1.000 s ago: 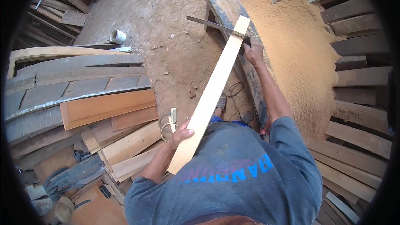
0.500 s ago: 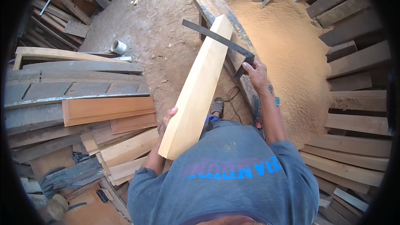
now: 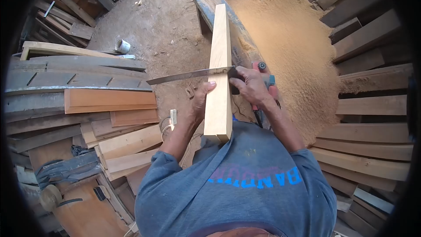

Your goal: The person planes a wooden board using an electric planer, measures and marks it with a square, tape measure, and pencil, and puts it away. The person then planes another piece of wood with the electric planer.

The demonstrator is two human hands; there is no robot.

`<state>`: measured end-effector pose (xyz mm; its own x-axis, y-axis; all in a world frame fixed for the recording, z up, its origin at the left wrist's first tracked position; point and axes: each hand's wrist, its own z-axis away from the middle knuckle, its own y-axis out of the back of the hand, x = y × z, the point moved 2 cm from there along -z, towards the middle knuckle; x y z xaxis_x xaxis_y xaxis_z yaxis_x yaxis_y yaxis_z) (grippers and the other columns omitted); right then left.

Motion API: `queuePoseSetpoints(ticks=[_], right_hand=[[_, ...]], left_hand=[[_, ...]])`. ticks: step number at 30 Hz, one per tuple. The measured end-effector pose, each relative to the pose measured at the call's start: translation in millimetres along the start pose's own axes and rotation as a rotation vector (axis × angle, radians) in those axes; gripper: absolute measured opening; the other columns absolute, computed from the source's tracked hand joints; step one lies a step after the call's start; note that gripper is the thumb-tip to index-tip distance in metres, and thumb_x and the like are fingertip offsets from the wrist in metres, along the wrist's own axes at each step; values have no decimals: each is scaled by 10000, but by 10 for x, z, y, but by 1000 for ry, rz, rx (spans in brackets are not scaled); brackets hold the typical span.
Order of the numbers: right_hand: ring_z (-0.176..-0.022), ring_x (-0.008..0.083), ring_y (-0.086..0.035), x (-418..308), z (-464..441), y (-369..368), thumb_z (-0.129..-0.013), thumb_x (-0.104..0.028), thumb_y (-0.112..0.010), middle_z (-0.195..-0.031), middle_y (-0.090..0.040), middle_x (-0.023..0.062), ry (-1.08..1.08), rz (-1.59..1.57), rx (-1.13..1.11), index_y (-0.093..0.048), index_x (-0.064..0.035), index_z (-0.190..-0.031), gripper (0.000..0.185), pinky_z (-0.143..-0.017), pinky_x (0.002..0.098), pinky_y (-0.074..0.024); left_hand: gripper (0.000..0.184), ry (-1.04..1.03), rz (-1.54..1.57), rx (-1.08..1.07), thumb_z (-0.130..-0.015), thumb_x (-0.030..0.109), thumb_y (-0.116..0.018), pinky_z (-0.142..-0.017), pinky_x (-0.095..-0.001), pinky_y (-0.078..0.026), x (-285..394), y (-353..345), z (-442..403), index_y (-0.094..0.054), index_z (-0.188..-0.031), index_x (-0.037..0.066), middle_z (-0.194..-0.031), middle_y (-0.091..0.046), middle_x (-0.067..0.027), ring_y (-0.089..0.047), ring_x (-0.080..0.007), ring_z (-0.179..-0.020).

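Note:
A pale squared timber [image 3: 219, 109] stretches away from my chest toward the bench. My left hand [image 3: 201, 101] is closed around its left side, with the thumb on the upper face. My right hand [image 3: 253, 87] grips the dark stock of a try square [image 3: 180, 77] at the timber's right side. The square's long metal blade lies across the upper face and sticks out well to the left. My right fingers partly hide the stock.
Beyond the timber runs a worn wooden bench [image 3: 239, 30], with a red and teal tool [image 3: 271, 80] near my right hand. Sawdust [image 3: 298, 70] covers the floor to the right. Stacked boards [image 3: 372, 105] line both sides. A white pot [image 3: 123, 46] stands at left.
The timber has swung more upright in view, its near end moving right. My left hand has moved up and right; the square has come down toward the timber's middle, its blade now nearly level.

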<state>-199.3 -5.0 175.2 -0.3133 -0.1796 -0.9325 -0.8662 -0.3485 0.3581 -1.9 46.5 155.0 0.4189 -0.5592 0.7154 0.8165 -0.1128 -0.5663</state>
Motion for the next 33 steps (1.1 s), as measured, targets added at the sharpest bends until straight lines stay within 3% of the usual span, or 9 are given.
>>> queuePoseSetpoints(ticks=[4, 8, 13, 16, 17, 22, 23, 27, 33], right_hand=[[-950, 266, -706, -145, 79, 52, -912, -92, -659, -996, -733, 181, -112, -42, -26, -675, 19, -1116, 233, -846, 374, -529], [-955, 254, -698, -191, 43, 109, -919, -77, -656, -1020, -729, 179, -110, -21, -25, -668, 43, -1132, 244, -872, 364, -530], [-973, 201, -684, -83, -10, -12, -926, -55, -663, -1036, -736, 155, -84, -197, 33, -670, 48, -1167, 262, -884, 338, -528], [-944, 170, -674, -216, -57, 54, -935, -49, -668, -1039, -741, 131, -65, -23, 160, -675, 56, -1174, 262, -856, 324, -539], [-878, 152, -669, -335, -46, 61, -947, -57, -672, -1011, -737, 93, -107, -256, 268, -698, 39, -1129, 208, -809, 325, -557], [-825, 102, -666, -328, 55, 511, -981, -57, -657, -939, -704, 44, 112, -430, 636, -697, -17, -1068, 104, -781, 282, -577], [-819, 94, -662, -349, 100, 583, -992, -61, -655, -930, -690, 33, 105, -429, 712, -680, -9, -1084, 109, -787, 266, -574], [-860, 95, -651, -200, 370, 809, -996, -48, -652, -989, -680, 18, 183, -490, 748, -662, -10, -1164, 172, -794, 266, -574], [-799, 86, -650, -47, 689, 783, -993, -56, -659, -904, -669, 12, 87, -504, 772, -665, -21, -1042, 61, -756, 255, -565]], left_hand=[[505, 3, 74, 63, -901, 400, -595, -669, -321, -588, -2, -166, 38, -597, -1198, -7, -918, -674, -107, -685, -182, -760], [457, -27, 60, 5, -915, 380, -597, -636, -317, -586, 109, -260, 34, -601, -1171, 1, -903, -670, -94, -672, -171, -723], [500, -19, 112, -93, -938, 385, -578, -798, -366, -597, 217, -150, 8, -575, -1263, 5, -1015, -673, -104, -684, -189, -889], [519, -64, 155, -127, -962, 403, -556, -863, -385, -589, 391, -262, 17, -563, -1300, 9, -1075, -676, -119, -686, -207, -957], [525, -76, 170, -175, -969, 411, -549, -876, -387, -587, 512, -317, 13, -560, -1308, 10, -1090, -678, -125, -688, -214, -968], [564, -140, 261, -123, -988, 471, -517, -986, -457, -537, 1016, -655, -44, -562, -1327, 23, -1128, -684, -147, -680, -254, -1054], [491, -134, 338, -223, -981, 465, -544, -1016, -490, -509, 1051, -645, -121, -595, -1279, 77, -1139, -678, -127, -668, -258, -1087], [415, -166, 397, -261, -952, 464, -605, -1024, -515, -497, 1084, -567, -306, -614, -1190, 125, -1163, -664, -97, -649, -270, -1130], [466, -172, 410, -262, -938, 468, -623, -1026, -519, -492, 1078, -671, -236, -593, -1245, 119, -1183, -659, -92, -641, -267, -1139]])
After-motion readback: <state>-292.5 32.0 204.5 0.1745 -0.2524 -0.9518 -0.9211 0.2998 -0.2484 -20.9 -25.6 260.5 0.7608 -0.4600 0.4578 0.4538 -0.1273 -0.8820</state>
